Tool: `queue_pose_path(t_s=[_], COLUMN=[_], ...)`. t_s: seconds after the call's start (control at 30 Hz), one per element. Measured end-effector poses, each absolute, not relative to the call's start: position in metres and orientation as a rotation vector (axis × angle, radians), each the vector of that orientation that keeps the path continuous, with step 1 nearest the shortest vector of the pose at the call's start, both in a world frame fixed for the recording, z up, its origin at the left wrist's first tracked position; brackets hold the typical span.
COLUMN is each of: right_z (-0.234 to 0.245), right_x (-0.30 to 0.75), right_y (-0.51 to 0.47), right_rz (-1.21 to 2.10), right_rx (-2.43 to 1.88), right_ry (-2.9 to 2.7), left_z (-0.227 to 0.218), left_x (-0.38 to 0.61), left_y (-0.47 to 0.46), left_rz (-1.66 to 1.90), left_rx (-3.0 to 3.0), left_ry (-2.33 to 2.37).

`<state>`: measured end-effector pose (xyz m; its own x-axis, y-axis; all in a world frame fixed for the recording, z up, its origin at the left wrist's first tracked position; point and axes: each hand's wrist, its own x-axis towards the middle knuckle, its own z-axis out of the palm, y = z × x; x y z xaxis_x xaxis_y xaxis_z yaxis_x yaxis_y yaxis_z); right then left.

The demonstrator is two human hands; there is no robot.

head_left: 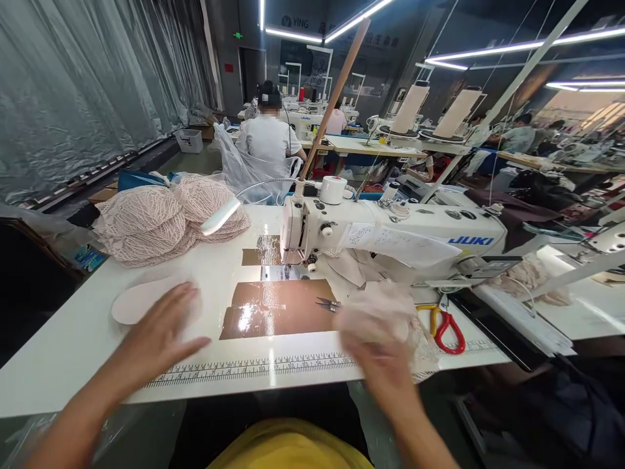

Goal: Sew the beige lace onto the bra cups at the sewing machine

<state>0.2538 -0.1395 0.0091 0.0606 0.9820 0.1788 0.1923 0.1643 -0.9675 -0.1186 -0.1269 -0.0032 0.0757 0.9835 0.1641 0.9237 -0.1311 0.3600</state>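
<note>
Toward the surface's (63, 352) left edge: pale oval pad (139, 303), long axis roughly left to right; left hand (163, 329), the nearer, open, fingers over the pad's right end. By the front edge, right of centre: right hand (381, 355), blurred, at pale cloth (375, 311), grip indiscernible; farther right, red-handled scissors (445, 318).

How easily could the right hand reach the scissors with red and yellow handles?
Probably yes: the scissors lie close by the right hand, mostly uncovered, with just lace fabric between. It appears to hold beige cloth, though, which may need setting down.
</note>
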Motion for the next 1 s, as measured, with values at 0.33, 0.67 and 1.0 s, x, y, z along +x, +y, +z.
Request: queue_pose_path(t_s=[0.33, 0.67, 1.0], right_z=[0.013, -0.005, -0.012], right_x=[0.204, 0.182, 0.183], right_y=[-0.128, -0.126, -0.132], right_rz=[0.814, 1.987, 1.945], right_rx=[-0.839, -0.759, -0.764], right_ry=[-1.667, -1.317, -0.943], left_z=[0.014, 0.003, -0.008], left_x=[-0.056, -0.020, -0.031], left_y=[-0.142, -0.163, -0.164], left_rz=[0.779, 0.852, 0.709], left_rx=[1.820, 1.284, 1.073], left_ry=[1.580, 0.546, 0.877])
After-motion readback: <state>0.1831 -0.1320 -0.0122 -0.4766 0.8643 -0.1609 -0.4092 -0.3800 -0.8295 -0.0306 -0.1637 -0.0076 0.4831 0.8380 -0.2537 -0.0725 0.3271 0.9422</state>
